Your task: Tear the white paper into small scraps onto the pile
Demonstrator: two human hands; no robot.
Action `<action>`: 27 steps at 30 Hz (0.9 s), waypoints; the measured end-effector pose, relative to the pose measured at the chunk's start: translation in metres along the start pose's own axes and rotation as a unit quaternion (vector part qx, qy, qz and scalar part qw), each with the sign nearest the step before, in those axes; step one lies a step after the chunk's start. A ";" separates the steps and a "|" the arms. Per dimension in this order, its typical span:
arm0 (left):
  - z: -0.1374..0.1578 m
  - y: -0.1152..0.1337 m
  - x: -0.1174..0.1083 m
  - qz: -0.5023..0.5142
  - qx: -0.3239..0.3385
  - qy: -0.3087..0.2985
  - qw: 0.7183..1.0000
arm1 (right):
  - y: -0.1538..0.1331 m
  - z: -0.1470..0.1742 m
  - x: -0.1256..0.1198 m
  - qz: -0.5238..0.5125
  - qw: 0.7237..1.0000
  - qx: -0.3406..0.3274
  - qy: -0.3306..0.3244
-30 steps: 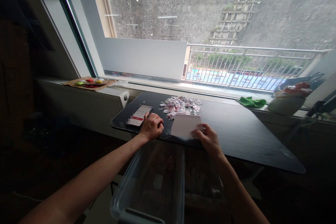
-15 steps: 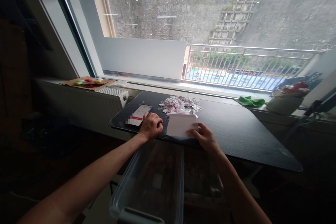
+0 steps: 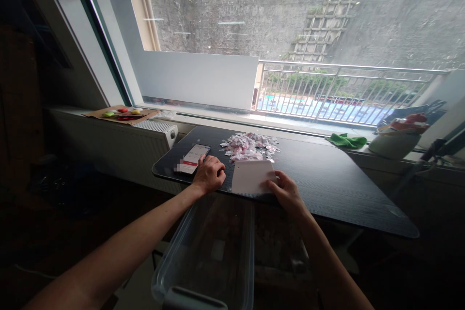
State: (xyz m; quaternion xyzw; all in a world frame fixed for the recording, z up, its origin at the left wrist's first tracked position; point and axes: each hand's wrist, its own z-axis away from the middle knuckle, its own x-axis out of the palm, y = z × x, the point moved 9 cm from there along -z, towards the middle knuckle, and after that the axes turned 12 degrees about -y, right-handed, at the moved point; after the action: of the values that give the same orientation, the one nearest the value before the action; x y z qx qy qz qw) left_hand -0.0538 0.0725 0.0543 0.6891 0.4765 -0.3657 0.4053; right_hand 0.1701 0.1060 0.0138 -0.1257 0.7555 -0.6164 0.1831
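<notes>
My right hand (image 3: 286,191) grips the right edge of a flat white plastic scraper (image 3: 250,177), thumb on the near face. The scraper is tilted up at the table's near edge and has a small hole near its upper left corner. Just beyond it lies a loose heap of pale pink and white paper scraps (image 3: 250,146). My left hand (image 3: 209,174) rests curled on the black table (image 3: 319,179), beside a phone (image 3: 196,155) with a lit screen. What its fingers hold, if anything, is hidden.
Below the table's near edge stands a clear plastic bin (image 3: 209,261). A green cloth (image 3: 348,141) and a pale tub (image 3: 394,143) sit on the right sill. At left, cardboard (image 3: 105,115) with small coloured items lies on the radiator (image 3: 119,152).
The scraper has tipped slightly and shifted a little right and toward me with my right hand. My left hand, the phone and the paper scraps look unmoved.
</notes>
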 end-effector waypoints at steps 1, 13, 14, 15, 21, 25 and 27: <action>0.000 0.000 0.000 0.000 0.000 0.000 1.000 | -0.001 0.000 0.001 -0.003 1.000 -0.004 -0.002; 0.000 0.001 -0.001 -0.002 0.003 0.002 1.000 | -0.003 0.005 -0.037 -0.040 0.988 -0.030 0.146; 0.000 0.001 -0.001 0.000 0.003 0.002 1.000 | -0.004 0.008 -0.046 -0.036 0.982 -0.031 0.182; 0.000 0.001 -0.001 0.001 0.003 0.001 1.000 | -0.004 0.010 -0.054 -0.028 0.977 -0.031 0.211; 0.000 0.000 -0.002 0.001 0.006 0.005 1.000 | -0.008 0.011 -0.054 0.043 0.973 -0.023 0.225; 0.000 0.000 -0.001 0.001 0.007 0.003 1.000 | -0.007 0.011 -0.048 0.060 0.976 -0.002 0.209; 0.000 0.000 -0.001 0.000 0.006 0.003 1.000 | -0.008 0.012 -0.049 0.066 0.975 0.002 0.214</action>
State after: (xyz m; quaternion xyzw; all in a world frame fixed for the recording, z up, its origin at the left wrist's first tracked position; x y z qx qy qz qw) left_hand -0.0543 0.0719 0.0551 0.6928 0.4755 -0.3667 0.3993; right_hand 0.2194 0.1145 0.0258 0.0596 0.7822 -0.6174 0.0581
